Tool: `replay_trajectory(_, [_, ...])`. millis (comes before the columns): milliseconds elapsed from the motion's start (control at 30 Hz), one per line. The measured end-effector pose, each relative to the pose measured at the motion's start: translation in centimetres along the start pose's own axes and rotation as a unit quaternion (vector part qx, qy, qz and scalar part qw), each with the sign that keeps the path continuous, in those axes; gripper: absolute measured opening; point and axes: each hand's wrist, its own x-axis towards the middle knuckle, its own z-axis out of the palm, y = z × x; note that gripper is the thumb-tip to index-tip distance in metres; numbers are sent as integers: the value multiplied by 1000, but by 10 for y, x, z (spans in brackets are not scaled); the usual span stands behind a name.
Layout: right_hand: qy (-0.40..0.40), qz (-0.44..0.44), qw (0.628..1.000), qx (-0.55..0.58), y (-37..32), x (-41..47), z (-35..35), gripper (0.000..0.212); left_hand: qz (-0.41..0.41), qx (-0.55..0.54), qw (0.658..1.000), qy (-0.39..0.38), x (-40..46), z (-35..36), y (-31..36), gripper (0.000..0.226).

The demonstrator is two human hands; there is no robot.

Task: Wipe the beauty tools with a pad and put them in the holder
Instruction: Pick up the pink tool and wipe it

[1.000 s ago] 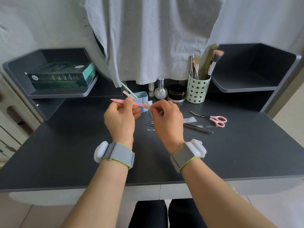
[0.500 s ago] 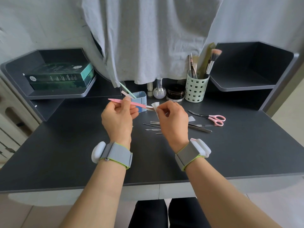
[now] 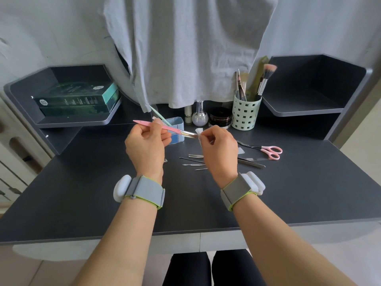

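In the head view, the pink razor (image 3: 165, 127) is gripped above the tabletop (image 3: 82, 193) by the left hand (image 3: 145, 144), its blade tip now wrapped by the pad (image 3: 199, 132) pinched in the right hand (image 3: 219, 146), which since a second ago has slid outward, so wiping nears its end.

The pink razor (image 3: 165, 127) is up off the desk (image 3: 82, 193), held nearly level, pink handle pointing left and the metal blade end (image 3: 189, 133) pointing right into a small white pad (image 3: 199, 132) that's folded around the tip. The blue holder (image 3: 177, 129) sits near the back edge of the desk, just behind the razor, with a mint-green stick (image 3: 157, 115) leaning out of it to the left. Still lying flat mid-desk: a few thin metal tools (image 3: 193, 162), tweezers (image 3: 250, 163) and pink-handled scissors (image 3: 266, 150) further toward the right edge.
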Motion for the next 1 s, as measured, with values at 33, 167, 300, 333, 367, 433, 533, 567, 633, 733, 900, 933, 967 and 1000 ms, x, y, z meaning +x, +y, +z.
replay_trajectory(33, [-1,7,1000,-2,0,1,0,7,2,0,1000,1,1,0,1,24])
replay_trajectory(167, [-5,27,1000,-4,-5,4,-1,6,16,-4,1000,0,5,1,7,21])
replay_trajectory(300, [-5,33,999,9,-13,9,0,6,47,6,999,-10,9,5,14,22])
replay_trajectory(333, [-5,33,999,14,-15,10,0,6,58,8,998,-12,11,6,16,23])
replay_trajectory(367, [-3,33,999,17,-17,12,1,7,69,12,997,-13,14,7,19,24])
replay_trajectory(433, [0,32,999,21,-22,16,1,7,88,21,996,-13,20,10,25,25])
replay_trajectory(533, [8,28,999,24,-27,21,1,7,120,42,992,-13,29,15,33,25])
replay_trajectory(567, [9,28,999,25,-28,24,1,7,132,53,990,-14,32,17,36,25])
replay_trajectory(633, [11,28,999,27,-31,27,0,8,161,79,984,-18,40,19,40,23])
replay_trajectory(733, [14,23,999,31,-32,33,0,7,192,117,974,-25,54,22,43,23])
replay_trajectory(900, [14,20,999,34,-34,41,2,8,200,161,966,-36,76,26,37,29])
replay_trajectory(933, [13,19,999,33,-34,42,3,8,202,166,965,-38,78,27,35,28])
replay_trajectory(967, [12,18,999,33,-34,43,4,7,202,172,963,-39,80,27,33,27])
replay_trajectory(1000, [12,18,999,34,-34,44,5,7,202,178,962,-41,81,28,31,27])
